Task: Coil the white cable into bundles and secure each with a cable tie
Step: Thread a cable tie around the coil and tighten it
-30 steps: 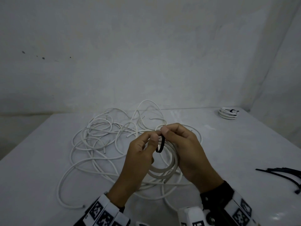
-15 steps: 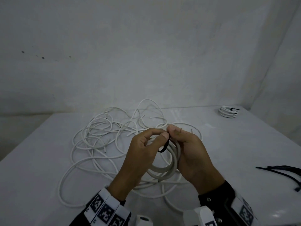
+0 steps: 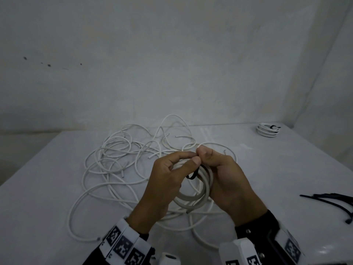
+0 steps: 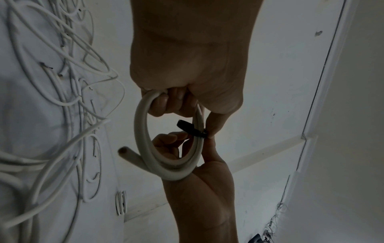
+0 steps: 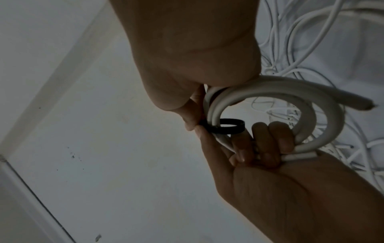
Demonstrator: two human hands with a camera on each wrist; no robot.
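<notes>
Both hands hold a small coil of white cable [image 3: 204, 194] above the table [image 3: 286, 169]. A black cable tie [image 3: 191, 175] is looped round the coil's strands. My left hand [image 3: 193, 157] has its fingers curled through the coil [image 4: 143, 131], and its thumb and forefinger meet the right hand at the tie [image 4: 192, 129]. My right hand [image 3: 203, 154] pinches the tie [image 5: 224, 127] against the coil [image 5: 311, 105] at the top. One cut cable end [image 5: 365, 105] sticks out of the coil.
A tangle of loose white cable [image 3: 122, 159] covers the table behind and under the hands. A finished tied bundle [image 3: 267, 130] lies at the far right corner. Spare black cable ties [image 3: 332, 200] lie at the right edge. Walls close in behind and to the right.
The tie's loop has drawn smaller and lower against the coil. Both hands have moved a little toward me, and the fingertips have closed together at the top.
</notes>
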